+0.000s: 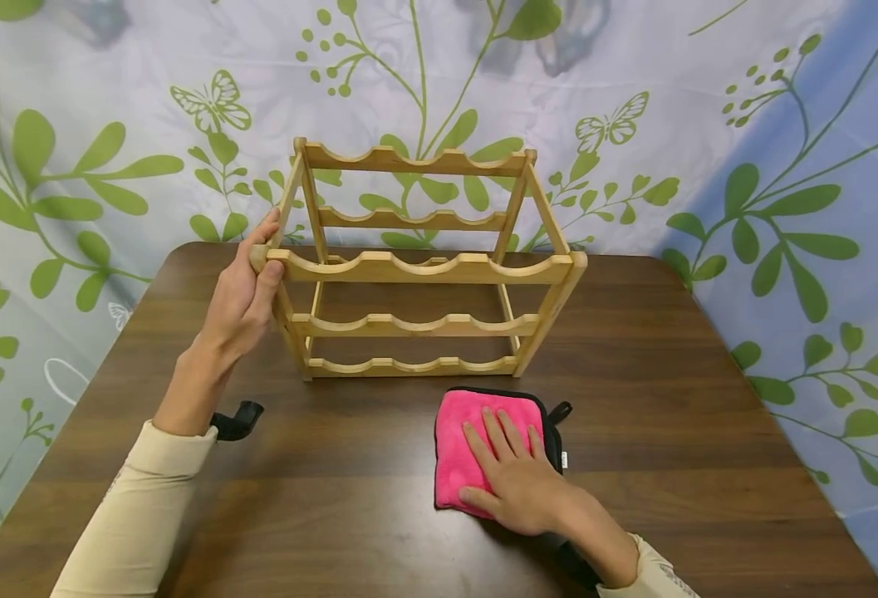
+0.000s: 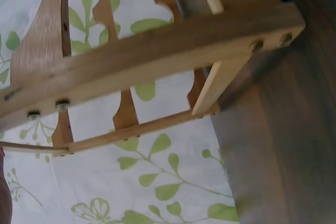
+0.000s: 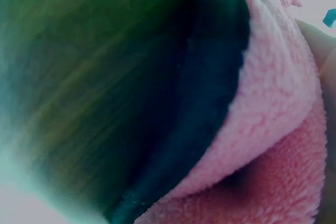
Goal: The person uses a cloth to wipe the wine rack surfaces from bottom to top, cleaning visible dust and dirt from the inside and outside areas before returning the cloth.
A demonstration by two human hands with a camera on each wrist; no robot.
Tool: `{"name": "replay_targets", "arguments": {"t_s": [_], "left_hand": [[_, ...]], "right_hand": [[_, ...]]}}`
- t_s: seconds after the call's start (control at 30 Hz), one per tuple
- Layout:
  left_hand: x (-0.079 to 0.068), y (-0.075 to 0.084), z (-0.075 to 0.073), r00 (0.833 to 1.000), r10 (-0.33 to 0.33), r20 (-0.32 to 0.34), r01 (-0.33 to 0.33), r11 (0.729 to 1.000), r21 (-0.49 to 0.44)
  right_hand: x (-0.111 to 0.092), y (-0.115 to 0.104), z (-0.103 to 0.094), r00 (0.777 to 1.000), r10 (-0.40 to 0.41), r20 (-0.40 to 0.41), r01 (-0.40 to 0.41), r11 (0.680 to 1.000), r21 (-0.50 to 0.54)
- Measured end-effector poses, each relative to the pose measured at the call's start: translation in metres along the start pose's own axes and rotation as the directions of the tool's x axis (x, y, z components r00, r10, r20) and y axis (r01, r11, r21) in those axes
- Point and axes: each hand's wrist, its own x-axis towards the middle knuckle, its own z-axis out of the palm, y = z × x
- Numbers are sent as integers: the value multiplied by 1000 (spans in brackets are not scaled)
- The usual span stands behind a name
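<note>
A light wooden bottle rack (image 1: pixel 424 267) with scalloped rails stands upright toward the back of the table. My left hand (image 1: pixel 240 291) grips its upper front left corner, thumb on the front and fingers around the outer side. In the left wrist view the rack's side post (image 2: pixel 157 59) crosses close to the camera. My right hand (image 1: pixel 517 482) lies flat with spread fingers on a folded pink cloth (image 1: pixel 457 440) with black edging, in front of the rack. The right wrist view shows the fluffy pink cloth (image 3: pixel 278 93) and its dark border up close; the fingers are mostly out of sight there.
The dark brown wooden table (image 1: pixel 319 498) spreads under everything. A leaf-patterned curtain (image 1: pixel 214 183) hangs behind and at both sides. A black strap end (image 1: pixel 237 421) juts out by the left wrist. The cloth has a small black loop (image 1: pixel 561 412) at its right corner.
</note>
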Motion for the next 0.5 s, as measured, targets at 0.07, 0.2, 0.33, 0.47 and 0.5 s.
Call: {"name": "replay_targets", "arguments": {"t_s": [0.07,0.2,0.33,0.47,0.5], "left_hand": [[0,1,3,999,-2,-35,3,1000,12],[-4,4,9,993,-53,-107,59,997,50],[-19,12,8,986,-152,-73,160,979,129],[-38,25,-3,929,-347,127,307,917,256],[-42,28,-7,887,-417,198,347,886,308]], "right_hand": [[1,0,-1,1000,4,-2,-4,1000,4],[2,0,-3,1000,14,-4,-14,1000,0],[-1,2,-9,1000,-18,-4,18,1000,12],[-8,11,-29,996,-64,-55,68,995,71],[-10,15,-36,994,-73,-86,79,994,73]]}}
